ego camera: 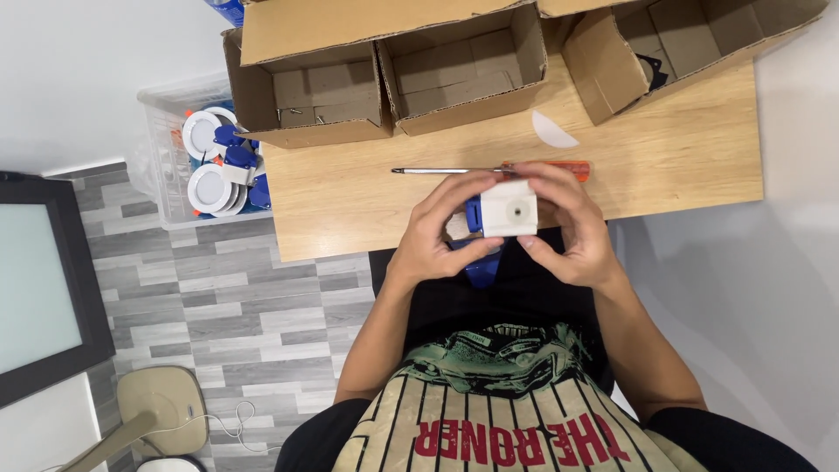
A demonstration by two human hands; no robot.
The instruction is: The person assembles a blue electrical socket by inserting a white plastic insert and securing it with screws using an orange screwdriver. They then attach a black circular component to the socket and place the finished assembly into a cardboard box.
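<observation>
We hold a small white box [509, 210] with blue parts between both hands, just above our lap at the near edge of the wooden table [682, 166]. Our left hand [437, 234] curls round its blue side; our right hand [568, 229] pinches the white face — both closed on it. It looks light, rigid plastic, best gripped by its flat sides. Beyond lies a screwdriver [489, 170], then open cardboard boxes [463, 70].
</observation>
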